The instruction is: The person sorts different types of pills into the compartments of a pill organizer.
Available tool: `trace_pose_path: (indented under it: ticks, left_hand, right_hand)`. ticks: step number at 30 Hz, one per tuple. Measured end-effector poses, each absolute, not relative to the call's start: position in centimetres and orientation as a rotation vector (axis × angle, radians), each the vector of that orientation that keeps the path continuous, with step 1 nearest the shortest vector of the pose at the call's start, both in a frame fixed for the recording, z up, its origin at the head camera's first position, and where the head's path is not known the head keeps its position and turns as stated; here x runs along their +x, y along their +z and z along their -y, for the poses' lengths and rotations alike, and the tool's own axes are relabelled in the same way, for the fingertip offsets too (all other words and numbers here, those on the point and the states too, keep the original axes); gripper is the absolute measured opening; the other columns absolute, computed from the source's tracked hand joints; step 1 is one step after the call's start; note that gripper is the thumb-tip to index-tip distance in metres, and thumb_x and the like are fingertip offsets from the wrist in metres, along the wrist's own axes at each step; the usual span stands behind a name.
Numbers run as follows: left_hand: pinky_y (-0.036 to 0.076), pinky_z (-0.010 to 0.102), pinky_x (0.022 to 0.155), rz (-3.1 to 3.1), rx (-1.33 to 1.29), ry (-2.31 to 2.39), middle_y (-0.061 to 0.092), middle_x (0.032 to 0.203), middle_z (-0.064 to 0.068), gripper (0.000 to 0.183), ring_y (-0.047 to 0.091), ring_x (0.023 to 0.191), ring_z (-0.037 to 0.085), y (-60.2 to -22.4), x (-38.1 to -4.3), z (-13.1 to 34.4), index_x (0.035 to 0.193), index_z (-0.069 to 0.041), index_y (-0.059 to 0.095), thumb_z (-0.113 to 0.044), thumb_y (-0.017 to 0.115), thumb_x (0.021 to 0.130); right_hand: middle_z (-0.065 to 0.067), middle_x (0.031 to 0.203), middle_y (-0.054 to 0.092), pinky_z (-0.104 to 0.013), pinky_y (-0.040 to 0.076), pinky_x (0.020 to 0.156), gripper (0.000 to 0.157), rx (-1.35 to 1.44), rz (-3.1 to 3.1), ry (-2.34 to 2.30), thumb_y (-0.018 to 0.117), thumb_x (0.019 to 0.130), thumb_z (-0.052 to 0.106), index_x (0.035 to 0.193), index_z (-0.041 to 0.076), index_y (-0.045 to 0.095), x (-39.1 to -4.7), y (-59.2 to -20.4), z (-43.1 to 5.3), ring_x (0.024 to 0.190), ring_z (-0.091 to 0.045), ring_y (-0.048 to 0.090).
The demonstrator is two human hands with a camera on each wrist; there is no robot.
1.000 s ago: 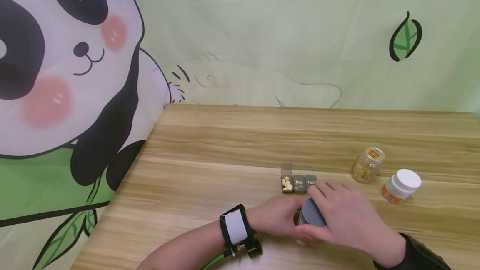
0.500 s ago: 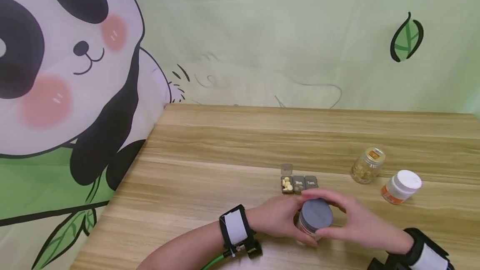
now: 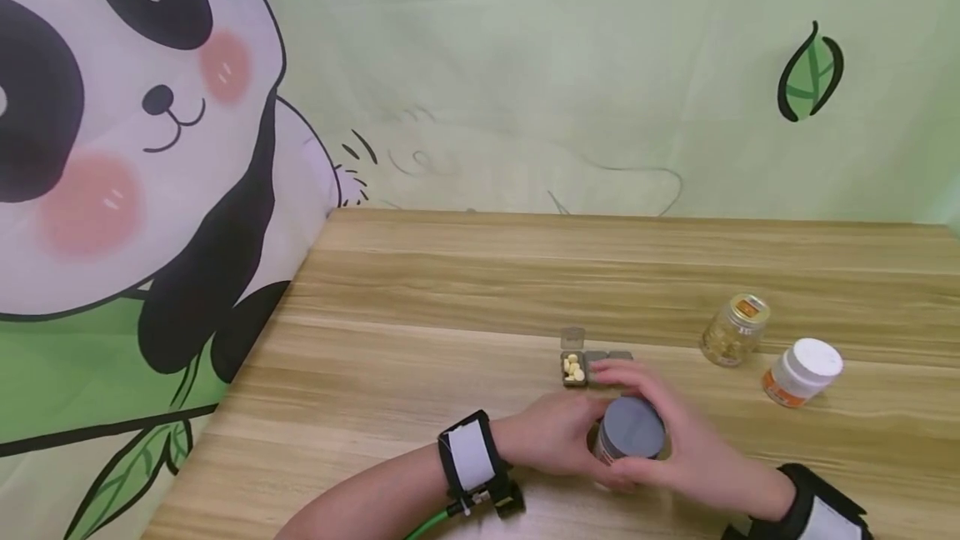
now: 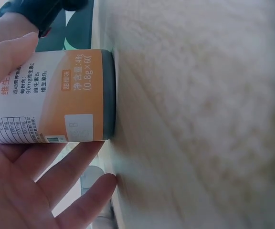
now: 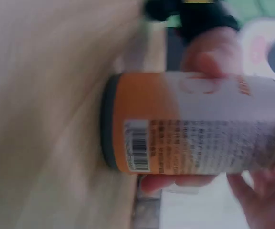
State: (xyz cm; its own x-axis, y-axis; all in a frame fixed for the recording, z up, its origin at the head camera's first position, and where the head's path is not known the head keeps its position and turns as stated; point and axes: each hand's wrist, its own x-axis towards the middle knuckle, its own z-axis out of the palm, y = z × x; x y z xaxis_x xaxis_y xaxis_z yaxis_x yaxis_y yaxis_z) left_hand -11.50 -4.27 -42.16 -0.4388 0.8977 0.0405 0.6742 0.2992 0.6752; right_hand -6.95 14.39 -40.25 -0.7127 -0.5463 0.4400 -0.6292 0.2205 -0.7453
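Note:
In the head view, my left hand grips a vitamin bottle round its body. It has a white and orange label and stands upright on the table. My right hand reaches round the bottle's grey lid, with the thumb at the near side and the fingers curved past the far side. Just behind is a small grey pill organizer, partly covered by the right fingers. Its leftmost flap is up, showing several pale yellow tablets.
On the wooden table, a clear jar with a gold lid and yellowish contents stands right of the organizer. Beside it is a white bottle with an orange label. A green panda-print cloth hangs behind the table.
My right hand has drawn back from over the lid, uncovering its top, then swung its fingers left again over the organizer. The left hand keeps its hold in place.

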Motion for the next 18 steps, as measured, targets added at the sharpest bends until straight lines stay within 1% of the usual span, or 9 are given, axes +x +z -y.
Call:
trace_pose_path:
  ticks: [3,5,8,12,15,18]
  left_hand:
    - [0.033,0.011,0.08,-2.234,1.395,0.891,0.051,0.111,-0.018,0.054,0.042,0.098,-0.011,-42.1,-11.4,4.3,0.119,-0.022,0.048,-0.047,0.067,0.075]
    - [0.032,0.012,0.082,-2.244,1.388,0.892,0.051,0.115,-0.016,0.061,0.042,0.102,-0.009,-42.1,-11.3,4.3,0.124,-0.021,0.045,-0.048,0.068,0.074]
    - [0.033,0.011,0.081,-2.262,1.365,0.885,0.052,0.114,-0.015,0.066,0.043,0.1,-0.01,-42.1,-11.2,4.3,0.125,-0.019,0.043,-0.048,0.07,0.072]
    - [0.035,0.01,0.072,-2.299,1.335,0.854,0.054,0.1,-0.018,0.057,0.046,0.087,-0.011,-42.0,-11.1,4.3,0.114,-0.018,0.048,-0.049,0.07,0.072]
    - [0.036,0.01,0.071,-2.292,1.352,0.853,0.052,0.1,-0.019,0.051,0.045,0.086,-0.011,-41.9,-11.2,4.4,0.112,-0.021,0.049,-0.049,0.068,0.074]
    - [0.035,0.012,0.075,-2.245,1.397,0.889,0.05,0.109,-0.018,0.051,0.044,0.094,-0.01,-42.0,-11.4,4.3,0.12,-0.024,0.047,-0.047,0.065,0.078]
  right_hand:
    - [-0.013,0.137,0.037,-0.026,0.029,0.095,0.072,1.292,2.313,1.803,0.068,0.074,-0.001,0.136,0.004,0.032,-7.0,-40.3,-15.4,0.127,-0.024,0.032]
    - [-0.013,0.136,0.04,-0.026,0.03,0.095,0.07,1.33,2.321,1.851,0.065,0.076,-0.003,0.136,0.002,0.031,-7.1,-40.3,-16.0,0.125,-0.022,0.035]
    - [-0.008,0.131,0.046,-0.027,0.033,0.093,0.068,1.281,2.393,1.811,0.069,0.075,0.003,0.135,0.006,0.036,-7.1,-40.2,-16.4,0.121,-0.018,0.04]
    - [0.0,0.119,0.053,-0.027,0.037,0.088,0.067,1.153,2.462,1.659,0.077,0.069,0.017,0.128,0.013,0.046,-7.2,-40.2,-16.1,0.11,-0.013,0.048]
    - [0.003,0.11,0.05,-0.028,0.041,0.079,0.066,1.076,2.455,1.51,0.08,0.063,0.027,0.121,0.018,0.051,-7.2,-40.4,-15.3,0.099,-0.012,0.049]
    - [0.007,0.104,0.044,-0.029,0.04,0.072,0.062,0.979,2.471,1.356,0.08,0.064,0.034,0.119,0.023,0.053,-7.0,-40.6,-14.3,0.091,-0.01,0.046]
